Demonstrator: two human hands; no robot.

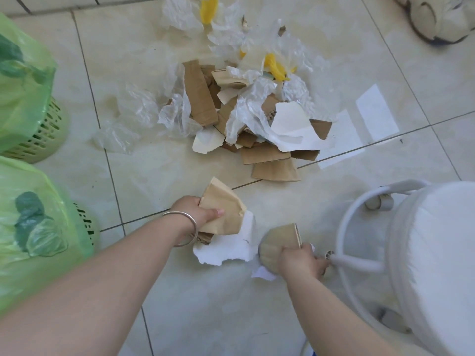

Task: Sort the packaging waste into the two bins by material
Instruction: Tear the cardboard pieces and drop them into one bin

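Note:
A heap of packaging waste lies on the tiled floor ahead: brown cardboard strips, torn white paper and crumpled clear plastic film with yellow bits. My left hand grips a stack of brown cardboard pieces with torn white paper under it, just above the floor. My right hand holds another brown cardboard piece, blurred by motion, with a white scrap beneath it. Two bins lined with green plastic bags stand at the left: a far bin and a near bin.
A round white stool with a white tubular frame stands close at the right, touching my right hand's side. A loose clear plastic bag lies left of the heap. A grey-white object sits at the top right corner.

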